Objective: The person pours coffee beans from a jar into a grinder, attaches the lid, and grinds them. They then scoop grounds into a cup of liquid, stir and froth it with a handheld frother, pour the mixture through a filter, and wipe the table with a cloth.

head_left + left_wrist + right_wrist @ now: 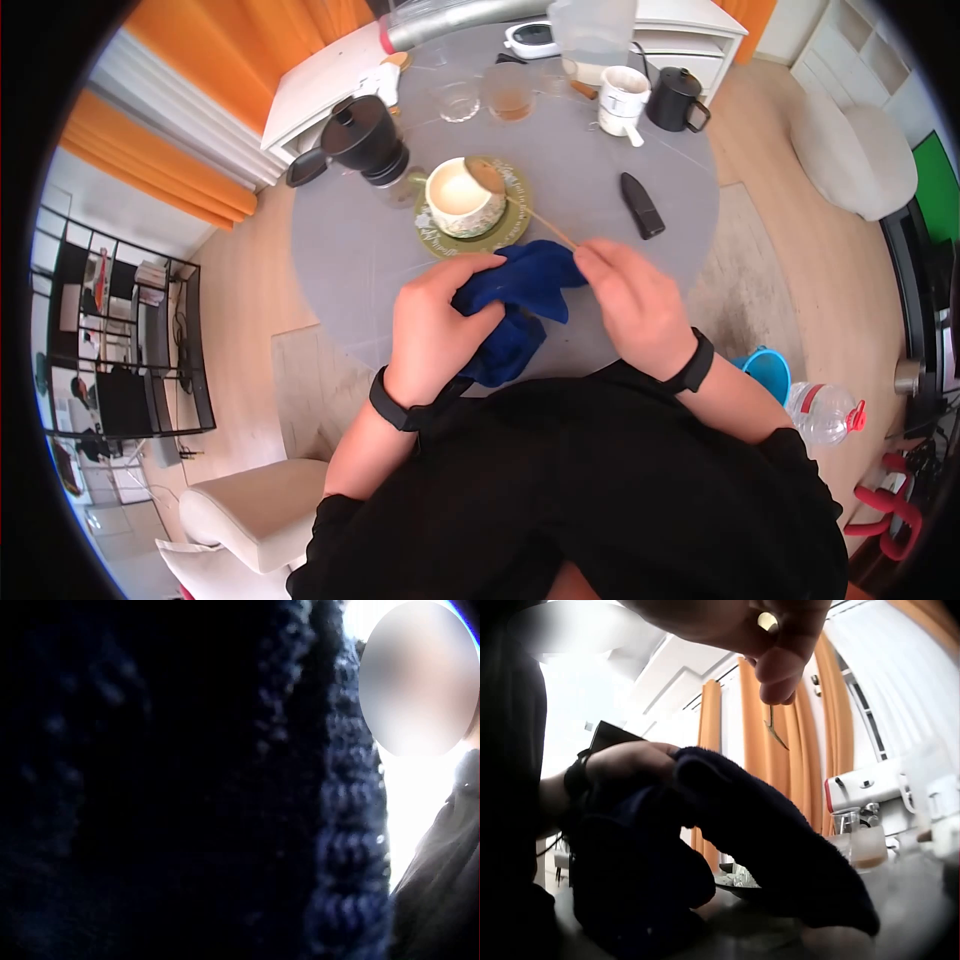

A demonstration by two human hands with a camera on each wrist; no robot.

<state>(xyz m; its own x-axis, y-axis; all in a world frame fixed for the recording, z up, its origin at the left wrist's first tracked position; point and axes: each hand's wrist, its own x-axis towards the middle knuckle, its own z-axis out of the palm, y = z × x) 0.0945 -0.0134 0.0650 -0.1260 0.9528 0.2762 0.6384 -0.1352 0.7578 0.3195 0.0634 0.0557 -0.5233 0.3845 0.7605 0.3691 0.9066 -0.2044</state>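
My left hand (pixel 440 318) grips a bunched dark blue cloth (pixel 520 280) above the table's near edge, thumb and fingers pressed into it. The fabric fills most of the left wrist view. My right hand (pixel 637 305) pinches the thin handle of a spoon (pixel 487 174); its round, gold-brown bowl points away from me and overlaps the cup's rim in the head view. In the right wrist view the handle hangs out below the fingertips (pixel 778 691), over the cloth (pixel 772 840). The cream patterned cup (pixel 462 200) stands on a green lettered saucer (pixel 440 240).
A black-topped grinder (pixel 362 135) stands left of the cup. Farther back are a glass bowl (pixel 458 102), a glass with brown liquid (pixel 509 95), a white mug (pixel 622 95) and a black lidded pot (pixel 676 100). A black oblong object (pixel 641 206) lies at right.
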